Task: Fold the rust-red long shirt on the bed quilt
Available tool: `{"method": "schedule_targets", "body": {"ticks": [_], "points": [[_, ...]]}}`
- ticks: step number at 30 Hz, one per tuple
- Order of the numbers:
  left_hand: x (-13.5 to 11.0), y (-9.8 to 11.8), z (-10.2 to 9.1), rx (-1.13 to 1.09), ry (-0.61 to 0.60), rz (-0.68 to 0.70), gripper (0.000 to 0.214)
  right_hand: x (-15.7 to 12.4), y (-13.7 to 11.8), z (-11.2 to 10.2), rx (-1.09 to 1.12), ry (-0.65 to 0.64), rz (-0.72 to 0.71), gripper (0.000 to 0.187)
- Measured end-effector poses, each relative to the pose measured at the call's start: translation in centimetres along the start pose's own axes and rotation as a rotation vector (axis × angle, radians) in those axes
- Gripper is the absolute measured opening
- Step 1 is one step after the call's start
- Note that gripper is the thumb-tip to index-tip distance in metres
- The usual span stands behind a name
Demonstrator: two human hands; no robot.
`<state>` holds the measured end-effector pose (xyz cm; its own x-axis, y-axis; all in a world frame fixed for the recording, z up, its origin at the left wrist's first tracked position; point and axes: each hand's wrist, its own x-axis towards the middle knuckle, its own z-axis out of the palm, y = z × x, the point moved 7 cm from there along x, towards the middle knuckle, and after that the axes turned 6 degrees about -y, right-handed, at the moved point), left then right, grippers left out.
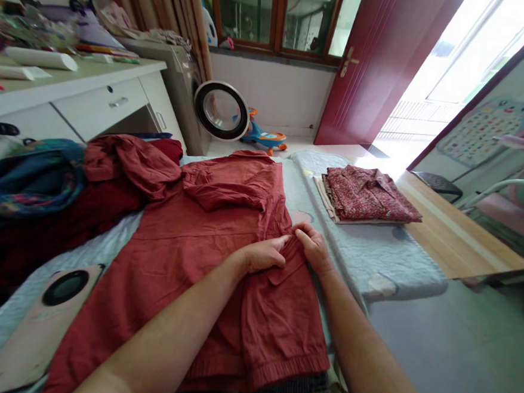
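Observation:
A rust-red jacket (pixel 185 263) lies spread over the bed in front of me. One of its sleeves is folded down along the right side, its elastic hem near the bottom edge. My left hand (pixel 264 255) is closed on the sleeve fabric, thumb and fingers pinching it. Right beside it, my right hand (pixel 312 245) pinches the sleeve's outer edge between thumb and fingers. The other sleeve stretches to the left, bunched up near a pile of clothes.
Folded patterned clothes (pixel 370 195) are stacked on the right, by a wooden board (pixel 448 227). A phone-like beige case (pixel 41 331) lies lower left, below a blue patterned garment (pixel 30 174). Behind are a white desk (pixel 111 96), a washing machine with its round door (pixel 222 111) ajar and a red door (pixel 374 66).

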<state>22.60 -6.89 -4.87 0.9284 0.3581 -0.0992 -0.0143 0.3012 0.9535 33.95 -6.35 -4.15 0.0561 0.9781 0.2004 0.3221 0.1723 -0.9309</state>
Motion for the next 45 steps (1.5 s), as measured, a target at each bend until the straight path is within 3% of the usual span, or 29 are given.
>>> {"method": "schedule_targets", "body": {"ticks": [6, 9, 12, 14, 19, 22, 25, 32, 38, 41, 45], "points": [[-0.7, 0.3, -1.3, 0.073, 0.069, -0.044, 0.052, -0.9, -1.4, 1.0, -0.295, -0.174, -0.073, 0.029], [-1.6, 0.6, -2.2, 0.182, 0.078, -0.117, 0.049, -1.2, -1.4, 1.2, -0.387, -0.205, -0.093, 0.034], [-2.4, 1.0, -3.1, 0.418, 0.097, -0.202, 0.048, -1.2, -1.1, 1.2, -0.408, -0.19, -0.106, 0.036], [-2.5, 1.4, -3.2, 0.609, 0.128, -0.216, 0.036, -1.1, -1.0, 1.3, -0.433, -0.185, -0.108, 0.039], [-2.6, 2.6, -2.1, 1.028, 0.227, -0.202, 0.013, -2.0, -2.9, 1.6, -0.691, -0.117, -0.092, 0.047], [-3.5, 2.7, -1.2, 1.127, 0.315, -0.171, 0.017, -3.8, -4.6, 2.5, -0.763, -0.081, -0.094, 0.043], [-5.0, 2.1, -0.4, 1.195, 0.39, -0.109, 0.028, -5.9, -4.8, 4.1, -0.789, -0.164, -0.083, 0.035], [-8.3, 0.1, 0.7, 1.551, 0.488, -0.059, 0.04, -8.2, -2.9, 5.3, -0.969, -0.298, 0.001, 0.063], [-9.8, 0.2, 0.7, 1.632, 0.552, -0.122, 0.042, -8.0, -3.0, 4.7, -1.018, -0.26, 0.11, 0.081], [-9.9, 0.2, 1.4, 1.614, 0.514, -0.107, 0.046, -8.1, -4.2, 5.0, -1.021, -0.21, 0.075, 0.079], [-9.6, -1.2, 2.3, 1.581, 0.402, -0.105, 0.053, -8.6, -4.7, 6.6, -0.973, -0.278, -0.053, 0.062]]}}
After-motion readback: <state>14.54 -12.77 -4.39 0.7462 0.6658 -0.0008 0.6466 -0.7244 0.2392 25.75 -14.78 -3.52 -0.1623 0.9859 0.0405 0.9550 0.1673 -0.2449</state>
